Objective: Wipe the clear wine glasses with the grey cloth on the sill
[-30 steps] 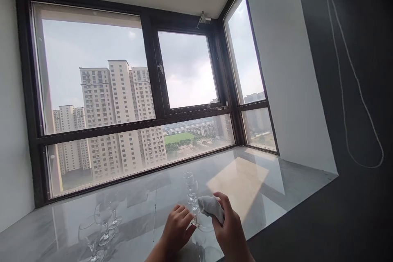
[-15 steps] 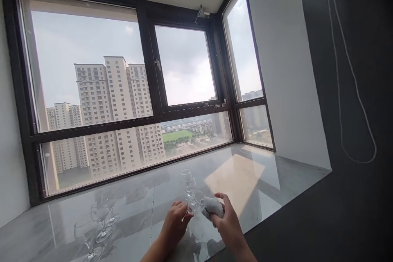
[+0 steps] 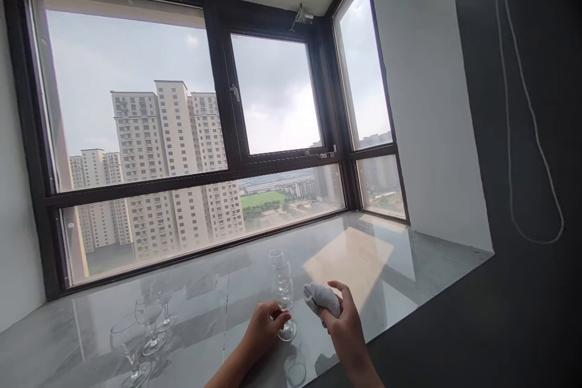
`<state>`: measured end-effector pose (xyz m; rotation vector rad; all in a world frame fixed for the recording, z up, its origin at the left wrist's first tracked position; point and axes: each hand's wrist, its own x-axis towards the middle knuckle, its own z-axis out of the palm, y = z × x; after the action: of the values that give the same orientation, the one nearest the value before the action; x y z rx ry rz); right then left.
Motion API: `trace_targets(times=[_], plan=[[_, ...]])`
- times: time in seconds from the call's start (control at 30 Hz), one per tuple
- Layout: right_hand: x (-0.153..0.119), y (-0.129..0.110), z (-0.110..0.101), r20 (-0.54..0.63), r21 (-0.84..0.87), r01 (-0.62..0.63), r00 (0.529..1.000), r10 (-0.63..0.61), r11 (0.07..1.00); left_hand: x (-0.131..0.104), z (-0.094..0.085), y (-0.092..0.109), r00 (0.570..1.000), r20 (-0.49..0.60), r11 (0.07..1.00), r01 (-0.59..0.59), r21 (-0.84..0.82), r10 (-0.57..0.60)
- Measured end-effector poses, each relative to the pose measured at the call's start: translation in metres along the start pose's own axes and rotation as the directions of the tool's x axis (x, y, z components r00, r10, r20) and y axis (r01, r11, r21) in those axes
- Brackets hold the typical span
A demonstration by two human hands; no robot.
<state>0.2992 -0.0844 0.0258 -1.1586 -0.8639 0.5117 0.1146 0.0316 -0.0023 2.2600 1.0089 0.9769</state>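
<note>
My left hand (image 3: 266,328) is closed, thumb and fingers pinching the stem of a clear stemmed glass (image 3: 287,332). That glass is upright, its foot at the stone sill; fingers hide part of the stem. Just right of it, my right hand (image 3: 346,318) grips a bunched grey-white cloth (image 3: 321,297), held above the sill and apart from the glass. Directly behind the held glass, more clear glasses (image 3: 276,257) stand in a line, overlapping so that their outlines merge. On the left stand three stemmed glasses (image 3: 148,312), one behind another.
The glossy grey sill (image 3: 204,315) runs along a dark-framed window (image 3: 282,171), with a sunlit patch at the right. A white wall (image 3: 431,133) closes the right side. A looped cord (image 3: 511,194) hangs against the dark wall.
The held glass has gone from tilted, with its rim at the cloth, to upright at the sill. My right hand has drawn the cloth right and slightly up, away from the glass.
</note>
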Motion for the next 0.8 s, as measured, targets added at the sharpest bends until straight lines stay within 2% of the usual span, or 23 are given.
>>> trace_targets(times=[0.13, 0.27, 0.4, 0.53, 0.6, 0.7, 0.8], plan=[[0.002, 0.012, -0.001, -0.018, -0.023, -0.004, 1.0, 0.004, 1.0, 0.004, 0.004, -0.003, 0.999, 0.041, 1.0, 0.026, -0.01, -0.025], [0.002, 0.02, -0.002, -0.005, -0.058, -0.002, 1.0, 0.001, 0.998, 0.007, 0.005, 0.002, 0.996, 0.091, 0.992, 0.014, 0.126, -0.026], [0.0, 0.023, 0.0, -0.005, -0.101, 0.016, 1.0, -0.017, 0.995, 0.007, 0.005, 0.011, 0.998, 0.04, 0.945, -0.067, 0.321, 0.057], [-0.003, 0.02, 0.004, 0.014, -0.122, 0.051, 0.999, -0.05, 0.991, 0.005, 0.003, 0.015, 0.997, 0.045, 0.93, -0.074, 0.359, 0.062], [-0.006, 0.018, 0.004, 0.016, -0.113, 0.067, 0.998, -0.066, 0.991, 0.002, -0.001, 0.017, 0.998, 0.039, 0.943, -0.064, 0.327, 0.055], [-0.008, 0.014, 0.003, 0.028, -0.086, 0.078, 0.997, -0.076, 0.993, -0.011, -0.014, 0.022, 0.999, -0.032, 0.956, -0.029, 0.293, 0.04], [-0.01, 0.01, 0.002, 0.047, -0.07, 0.076, 0.996, -0.073, 0.995, -0.042, -0.037, 0.026, 0.983, -0.16, 0.954, -0.044, 0.297, 0.095]])
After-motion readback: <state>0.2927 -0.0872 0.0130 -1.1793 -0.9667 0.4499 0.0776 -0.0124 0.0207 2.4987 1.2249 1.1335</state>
